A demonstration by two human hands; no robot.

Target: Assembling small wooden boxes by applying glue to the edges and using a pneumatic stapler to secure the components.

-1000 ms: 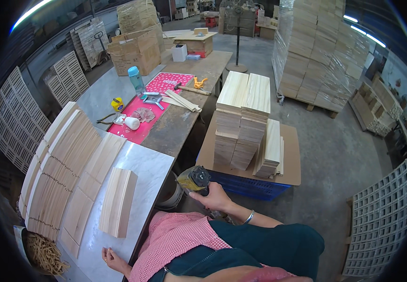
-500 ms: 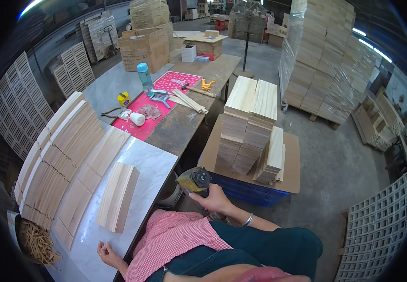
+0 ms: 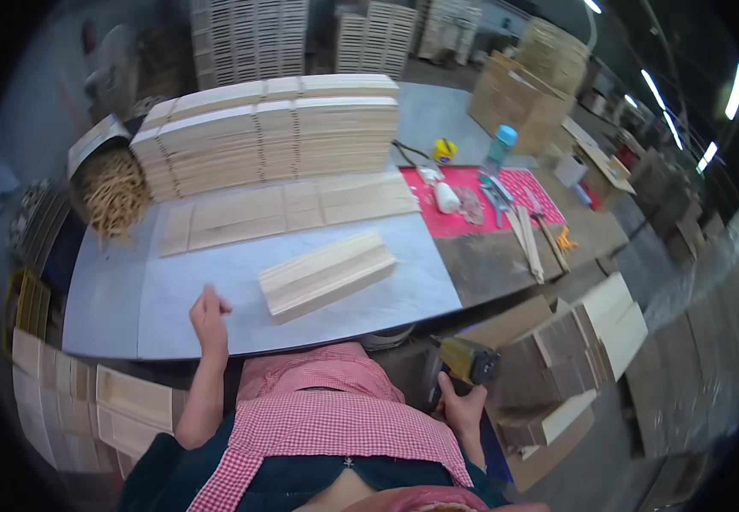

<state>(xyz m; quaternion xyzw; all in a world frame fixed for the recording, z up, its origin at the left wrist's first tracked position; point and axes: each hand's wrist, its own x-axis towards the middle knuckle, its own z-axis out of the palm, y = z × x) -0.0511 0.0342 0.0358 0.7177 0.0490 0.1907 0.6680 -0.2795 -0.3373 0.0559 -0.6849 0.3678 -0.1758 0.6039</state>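
My right hand (image 3: 463, 411) grips a yellow and black nail gun (image 3: 469, 360) just off the front edge of the table, on the right. Over the white tabletop hovers my left hand (image 3: 208, 320), its fingers curled together and the thumb at the side; whatever they may hold is hidden. To the right of that hand lies a small stack of thin wooden boards (image 3: 327, 275). Behind it, flat wooden panels (image 3: 288, 211) lie in a row. A long, high stack of slatted wooden pieces (image 3: 267, 141) stands at the back.
A container of wood strips (image 3: 113, 192) sits at the table's left end. On a pink mat (image 3: 450, 224) are a white bottle, a blue-capped bottle (image 3: 499, 149) and tools. Stacked boards (image 3: 557, 350) stand on cardboard at the right; wooden trays (image 3: 134, 410) are at the lower left.
My view has swung left, towards the table. The left hand has lifted and reached forward over the tabletop. The nail gun stays in my right hand.
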